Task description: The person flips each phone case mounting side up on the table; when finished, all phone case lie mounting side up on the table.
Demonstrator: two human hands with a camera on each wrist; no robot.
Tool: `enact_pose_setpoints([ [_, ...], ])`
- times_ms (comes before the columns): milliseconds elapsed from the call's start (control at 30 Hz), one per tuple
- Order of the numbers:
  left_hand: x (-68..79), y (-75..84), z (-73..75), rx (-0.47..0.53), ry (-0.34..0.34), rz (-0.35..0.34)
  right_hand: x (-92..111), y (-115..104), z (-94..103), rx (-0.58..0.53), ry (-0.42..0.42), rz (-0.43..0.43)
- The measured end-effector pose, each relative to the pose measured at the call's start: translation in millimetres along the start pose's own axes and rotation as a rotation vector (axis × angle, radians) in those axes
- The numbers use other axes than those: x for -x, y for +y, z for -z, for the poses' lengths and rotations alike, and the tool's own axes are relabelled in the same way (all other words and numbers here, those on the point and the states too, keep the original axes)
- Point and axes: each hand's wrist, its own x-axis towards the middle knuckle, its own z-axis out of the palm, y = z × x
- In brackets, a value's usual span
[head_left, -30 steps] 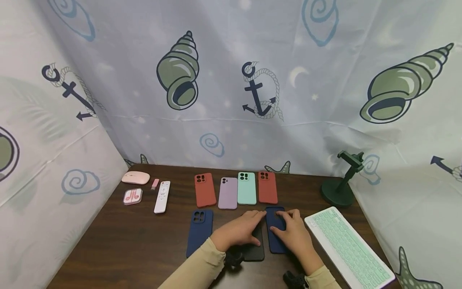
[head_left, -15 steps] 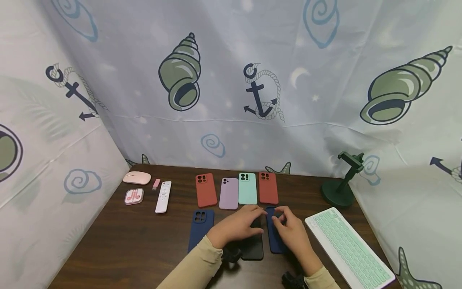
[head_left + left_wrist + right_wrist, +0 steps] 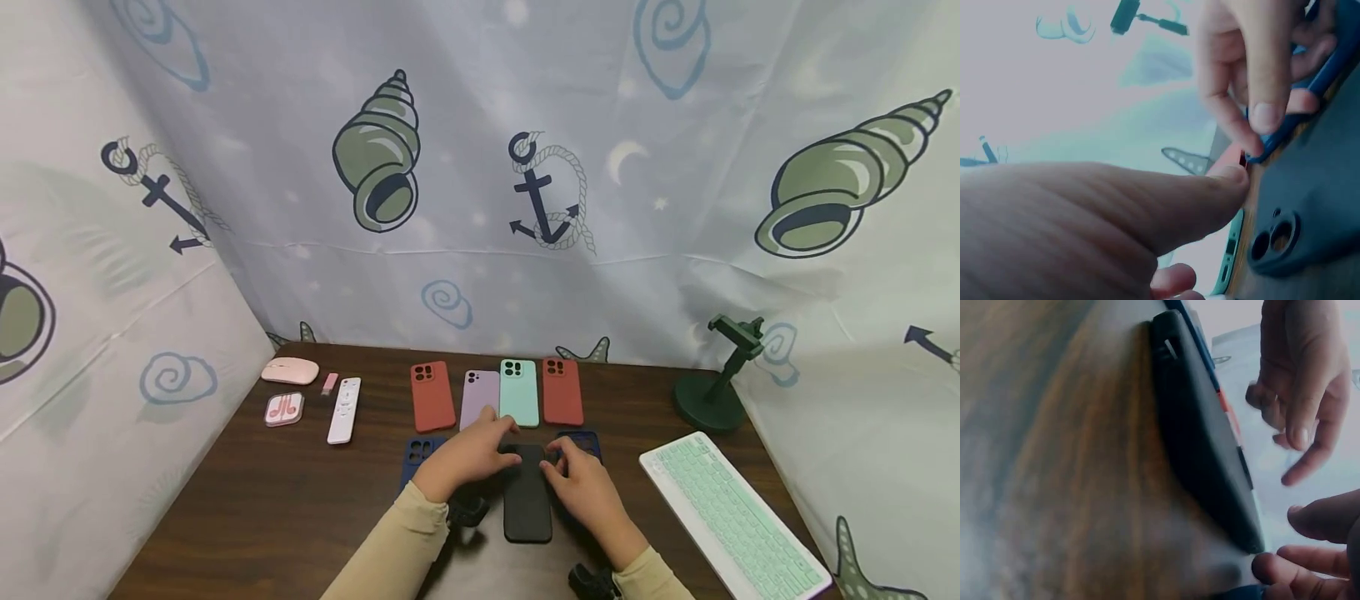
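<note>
A black phone case (image 3: 528,508) lies camera end away from me, between two dark blue phone cases. My left hand (image 3: 467,457) hovers over its far left corner, partly covering the left blue case (image 3: 420,450); its thumb is stretched out in the left wrist view. My right hand (image 3: 592,496) is at the black case's far right edge and hides most of the right blue case (image 3: 588,440). Right thumb and forefinger are apart; in the right wrist view a fingertip (image 3: 1266,569) is close to the case's end, and I cannot tell whether it touches. Neither hand grips anything.
Behind stand a red case (image 3: 432,398), a lilac case (image 3: 478,392), a mint case (image 3: 519,396) and another red case (image 3: 562,396). A keyboard (image 3: 735,517) and green stand (image 3: 708,400) are right; a mouse (image 3: 290,371), earphone box (image 3: 284,409), pink stick (image 3: 329,383) and remote (image 3: 344,411) left.
My right hand has moved left from the right blue case to the black case. My left hand has shifted left and away from me, uncovering more of the black case.
</note>
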Motion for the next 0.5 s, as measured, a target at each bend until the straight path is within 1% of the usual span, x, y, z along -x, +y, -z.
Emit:
enact_pose_setpoints([
  [133, 1.9, -4.8, 0.1, 0.014, -0.040, 0.063, 1, 3, -1.0, 0.005, -0.002, 0.013],
  [267, 5.3, -2.4, 2.4, 0.037, -0.101, 0.098, 3, 2, -2.2, 0.022, -0.008, 0.062],
  [367, 6.2, 2.8, 4.6, 0.056, -0.135, 0.098, 2, 0, -2.9, 0.027, -0.008, 0.088],
  [500, 5.0, 7.8, 4.6, 0.034, -0.142, 0.076, 1, -2, -3.0, 0.040, 0.005, 0.079],
])
